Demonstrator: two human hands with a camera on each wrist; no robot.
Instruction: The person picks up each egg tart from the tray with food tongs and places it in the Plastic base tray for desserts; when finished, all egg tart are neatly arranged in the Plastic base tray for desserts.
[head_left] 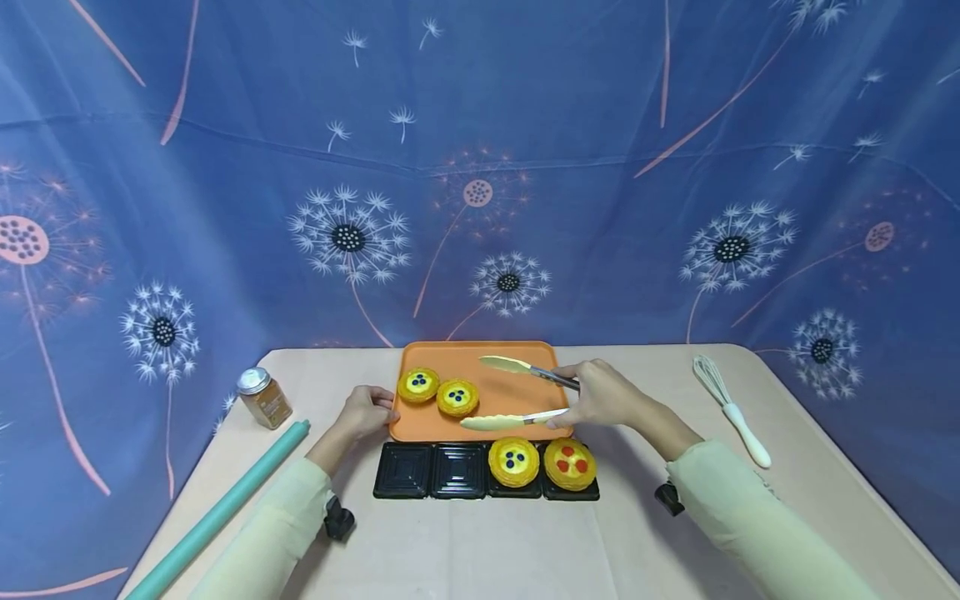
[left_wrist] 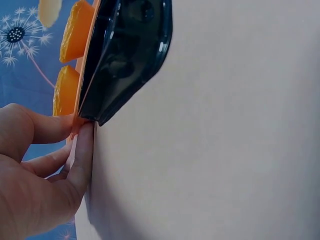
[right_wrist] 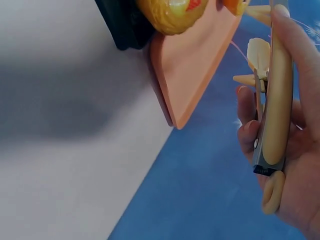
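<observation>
At the near edge of the bench (head_left: 480,550), two pale sleeves (head_left: 262,533) extend forward, and a green rod (head_left: 221,509) lies slantwise on the left. Centrally there is a black tray (head_left: 402,471) of four compartments in a row; the third from the left bears a blue-dotted tart (head_left: 513,462) and the fourth a red-dotted tart (head_left: 570,464). Just beyond is an orange tray (head_left: 442,354). The left hand (head_left: 366,412) pinches its left edge, thumb above and fingers beneath. The right hand (head_left: 600,396) holds the tongs (head_left: 510,364) over the right part of this tray, fingers bent about the handles, the two arms spread wide. Two further blue-dotted tarts, a left one (head_left: 417,385) and a right one (head_left: 457,397), sit side by side on the tray's left half; the lower tong tip is close to the right one, contact not determinable. A silver-lidded jar (head_left: 267,404) is on the left of the bench, a whisk (head_left: 742,429) on the right. A blue dandelion cloth (head_left: 600,250) hangs behind.
</observation>
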